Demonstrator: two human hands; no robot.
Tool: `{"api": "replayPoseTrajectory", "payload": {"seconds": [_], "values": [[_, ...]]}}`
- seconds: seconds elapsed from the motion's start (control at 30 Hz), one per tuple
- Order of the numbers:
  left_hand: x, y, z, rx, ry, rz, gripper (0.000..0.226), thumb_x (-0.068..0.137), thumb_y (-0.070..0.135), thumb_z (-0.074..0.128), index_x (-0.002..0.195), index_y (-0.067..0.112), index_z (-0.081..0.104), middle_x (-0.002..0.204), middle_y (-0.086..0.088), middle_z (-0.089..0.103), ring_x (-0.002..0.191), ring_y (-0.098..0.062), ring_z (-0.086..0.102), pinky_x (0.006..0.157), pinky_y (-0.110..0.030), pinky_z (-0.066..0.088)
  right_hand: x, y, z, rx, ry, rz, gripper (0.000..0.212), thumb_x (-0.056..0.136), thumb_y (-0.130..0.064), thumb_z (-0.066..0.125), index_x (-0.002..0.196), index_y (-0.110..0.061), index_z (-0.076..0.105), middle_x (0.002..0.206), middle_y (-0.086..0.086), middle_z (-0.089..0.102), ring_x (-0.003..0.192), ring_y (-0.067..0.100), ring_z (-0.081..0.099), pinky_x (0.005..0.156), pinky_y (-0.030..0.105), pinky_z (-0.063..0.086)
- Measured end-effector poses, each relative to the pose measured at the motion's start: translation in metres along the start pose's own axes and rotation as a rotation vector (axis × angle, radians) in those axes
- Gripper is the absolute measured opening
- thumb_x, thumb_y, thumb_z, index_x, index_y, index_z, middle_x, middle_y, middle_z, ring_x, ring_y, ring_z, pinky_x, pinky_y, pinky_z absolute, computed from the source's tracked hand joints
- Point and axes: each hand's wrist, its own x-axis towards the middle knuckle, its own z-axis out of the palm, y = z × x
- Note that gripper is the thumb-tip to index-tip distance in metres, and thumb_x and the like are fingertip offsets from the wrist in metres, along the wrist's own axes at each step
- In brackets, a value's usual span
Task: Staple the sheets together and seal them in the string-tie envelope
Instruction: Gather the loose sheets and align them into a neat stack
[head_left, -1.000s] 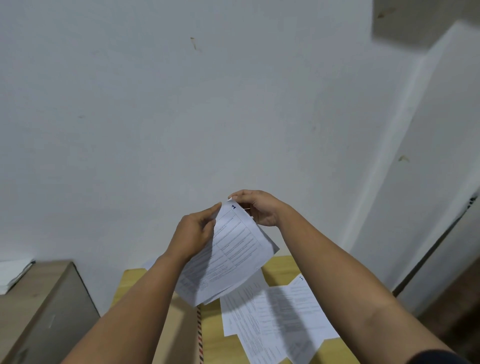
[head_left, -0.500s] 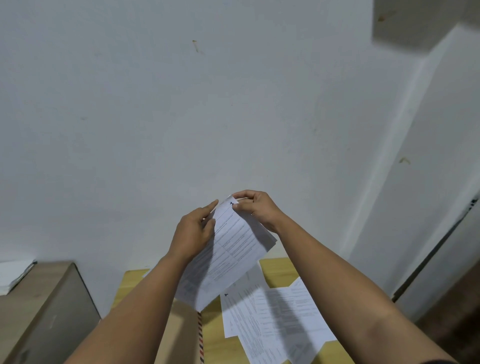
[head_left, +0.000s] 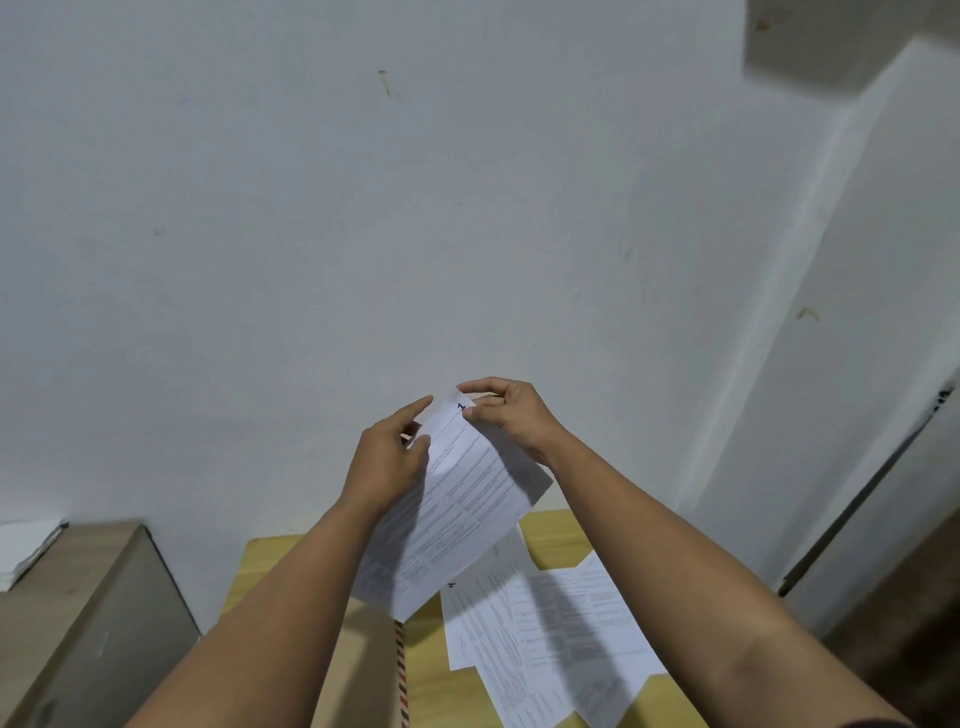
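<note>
I hold a small stack of printed white sheets (head_left: 457, 514) up in the air above the table. My right hand (head_left: 506, 415) pinches the top corner, beside a handwritten blue number. My left hand (head_left: 387, 460) grips the stack's left edge, thumb on the front. Several more printed sheets (head_left: 550, 634) lie fanned on the yellow wooden table (head_left: 553, 532) below. A brown envelope (head_left: 363, 670) with a red and blue striped edge lies on the table under my left forearm, mostly hidden. No stapler is in view.
A grey-brown cabinet (head_left: 88, 608) stands to the left with a white paper stack (head_left: 26, 545) on top. A white wall fills the background. A white column and a dark door edge (head_left: 862, 499) are on the right.
The held sheets have shifted slightly upward and tilted. My right fingers have moved onto the top corner by the number. My left hand keeps its grip.
</note>
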Motion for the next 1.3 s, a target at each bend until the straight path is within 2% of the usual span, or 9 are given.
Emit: {"api": "replayPoseTrajectory", "payload": {"seconds": [0.23,0.43,0.53,0.67,0.77,0.9,1.0,1.1,1.3], "values": [[-0.001,-0.009,0.020,-0.116,-0.064,-0.058,0.049,0.096,0.011,0.059,0.138,0.037,0.066,0.106,0.015,0.074,0.089,-0.002,0.067,0.080,-0.023,0.052,-0.015,0.031,-0.010,-0.071,0.052,0.009,0.036,0.097,-0.001,0.067,0.130,-0.013,0.070,0.082,0.013,0.067,0.073,0.008,0.072,0.069,0.018,0.056],[-0.003,-0.026,0.059,-0.126,-0.206,-0.145,0.051,0.097,0.004,0.055,0.136,0.034,0.067,0.095,0.037,0.069,0.084,0.013,0.065,0.073,-0.008,0.047,-0.015,0.079,-0.033,-0.060,0.067,0.150,0.035,0.095,0.001,0.068,0.129,-0.009,0.071,0.092,0.020,0.074,0.083,0.018,0.076,0.075,0.025,0.059],[0.001,-0.041,0.086,-0.104,-0.258,-0.194,0.049,0.096,0.004,0.055,0.136,0.029,0.068,0.106,0.025,0.073,0.082,0.017,0.065,0.077,-0.009,0.049,-0.018,0.112,-0.049,-0.049,0.049,0.242,0.036,0.095,0.000,0.068,0.130,-0.009,0.069,0.097,0.017,0.079,0.087,0.021,0.077,0.078,0.029,0.060],[0.009,-0.065,0.125,-0.048,-0.320,-0.257,0.049,0.095,0.003,0.054,0.135,0.026,0.069,0.120,0.010,0.075,0.065,0.007,0.063,0.079,-0.021,0.051,-0.022,0.176,-0.083,-0.163,0.143,0.329,0.050,0.094,-0.021,0.075,0.141,-0.024,0.058,0.061,-0.011,0.062,0.057,0.001,0.059,0.068,0.019,0.048],[0.018,-0.082,0.153,0.017,-0.360,-0.294,0.049,0.094,0.003,0.053,0.136,0.025,0.069,0.131,0.004,0.072,0.071,0.003,0.060,0.078,-0.020,0.047,-0.028,0.227,-0.129,-0.189,0.324,0.480,0.050,0.095,-0.021,0.073,0.141,-0.021,0.054,0.078,0.005,0.068,0.050,0.002,0.060,0.052,0.017,0.047],[0.034,-0.107,0.188,0.073,-0.433,-0.305,0.048,0.095,0.000,0.055,0.136,0.021,0.069,0.137,-0.002,0.070,0.097,-0.021,0.073,0.085,-0.023,0.046,-0.046,0.329,-0.205,-0.378,0.431,0.752,0.060,0.085,-0.042,0.071,0.137,-0.015,0.057,0.111,0.010,0.072,0.083,0.021,0.059,0.074,0.033,0.045],[0.045,-0.129,0.215,0.082,-0.455,-0.370,0.049,0.094,0.002,0.055,0.134,0.026,0.070,0.135,-0.005,0.071,0.064,0.002,0.064,0.074,-0.026,0.048,-0.062,0.360,-0.233,-0.463,0.399,0.932,0.050,0.090,-0.030,0.070,0.133,-0.006,0.062,0.116,0.015,0.068,0.098,0.028,0.062,0.079,0.035,0.045],[0.058,-0.145,0.241,0.084,-0.447,-0.446,0.047,0.095,0.006,0.057,0.132,0.030,0.071,0.132,-0.008,0.071,0.050,0.002,0.055,0.068,-0.026,0.045,-0.067,0.373,-0.246,-0.516,0.327,0.999,0.059,0.090,-0.023,0.072,0.145,-0.009,0.055,0.141,0.013,0.062,0.128,0.035,0.059,0.101,0.039,0.051],[0.080,-0.149,0.280,0.120,-0.477,-0.519,0.046,0.095,0.010,0.058,0.132,0.034,0.071,0.124,-0.017,0.073,0.045,-0.001,0.052,0.074,-0.026,0.044,-0.038,0.407,-0.252,-0.705,0.188,0.924,0.041,0.092,-0.031,0.066,0.129,-0.015,0.062,0.130,0.009,0.067,0.120,0.033,0.062,0.091,0.037,0.052]]}}
